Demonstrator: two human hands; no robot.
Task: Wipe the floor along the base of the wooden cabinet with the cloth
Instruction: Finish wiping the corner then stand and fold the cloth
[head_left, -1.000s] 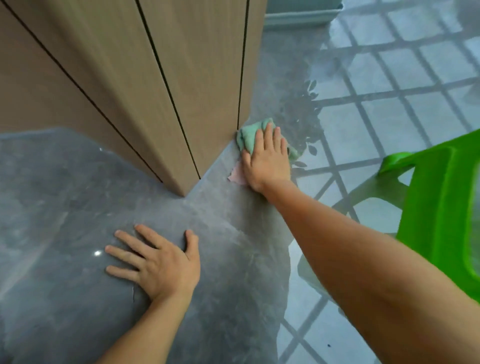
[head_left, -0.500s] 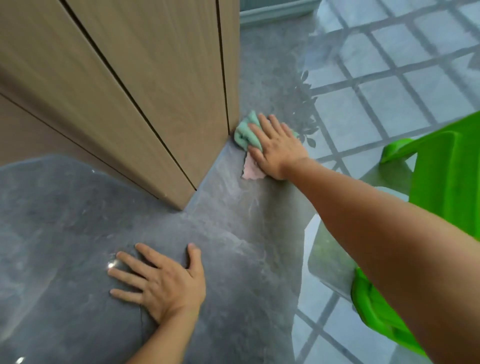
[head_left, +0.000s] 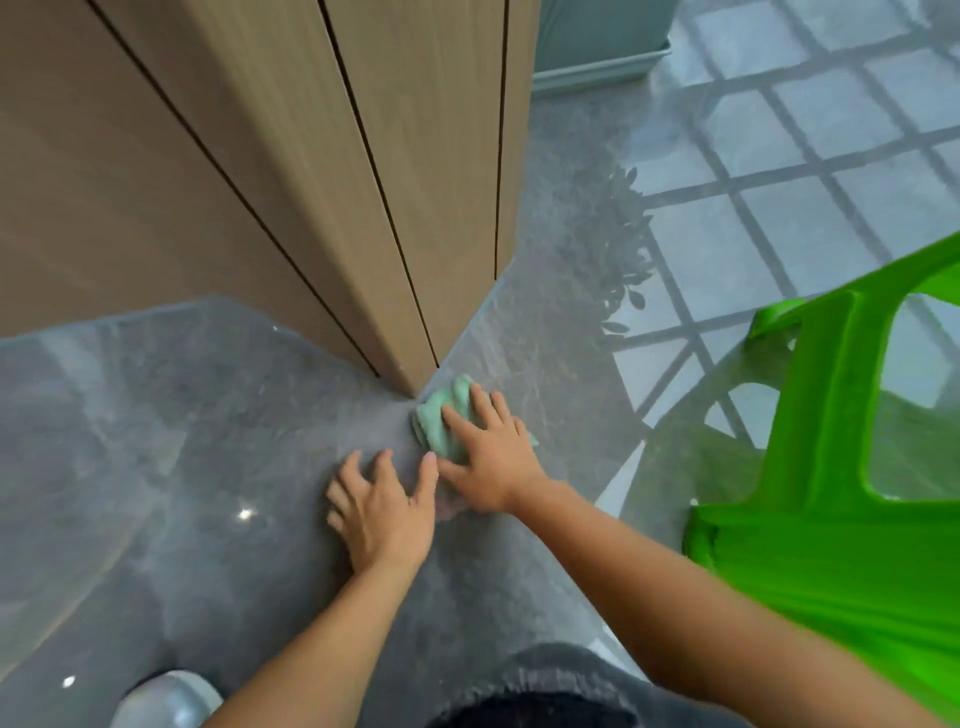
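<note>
Both hands now meet at frame centre: the right hand (head_left: 491, 457), pressed flat on the cloth (head_left: 444, 421), has dragged it back to the cabinet (head_left: 311, 171) corner, beside the splayed, empty left hand (head_left: 382, 512), so this edge looks wiped.

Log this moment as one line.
right hand flat on cloth | cloth at cabinet corner | left hand braced on floor

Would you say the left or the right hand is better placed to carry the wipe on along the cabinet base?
The right hand: it lies flat on the crumpled green cloth at the light wooden cabinet corner. The left hand rests spread on the glossy grey floor, apparently bracing.
</note>
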